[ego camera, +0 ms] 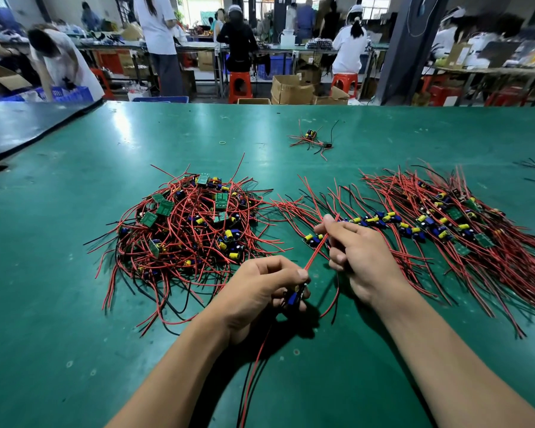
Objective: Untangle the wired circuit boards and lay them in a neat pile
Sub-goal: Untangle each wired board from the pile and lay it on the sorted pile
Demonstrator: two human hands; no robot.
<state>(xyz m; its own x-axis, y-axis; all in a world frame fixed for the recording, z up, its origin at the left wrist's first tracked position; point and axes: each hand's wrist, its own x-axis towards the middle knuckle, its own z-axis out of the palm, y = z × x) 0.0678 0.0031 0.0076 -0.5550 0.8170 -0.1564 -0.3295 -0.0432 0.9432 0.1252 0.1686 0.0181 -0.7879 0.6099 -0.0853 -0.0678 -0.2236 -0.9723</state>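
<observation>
Green-matted workbench (74, 304): at 6 o'clock the left hand (260, 291) pinched a small circuit board with blue and yellow components (294, 296). The right hand (359, 254) gripped its thin red lead wire (317, 251), held taut. Overpulling could tear the solder joint, and trailing leads could snag the tangled heap of red-wired boards (192, 223) at 10 o'clock.

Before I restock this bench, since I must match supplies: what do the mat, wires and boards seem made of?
Mat: green rubber or vinyl, probably; semi-gloss, with soft glare and scuffs.
Wires: smooth red and black plastic-looking insulation, bending freely; the core is hidden.
Boards: rigid green laminate, likely fibreglass; flat, matte, straight-edged.
</observation>
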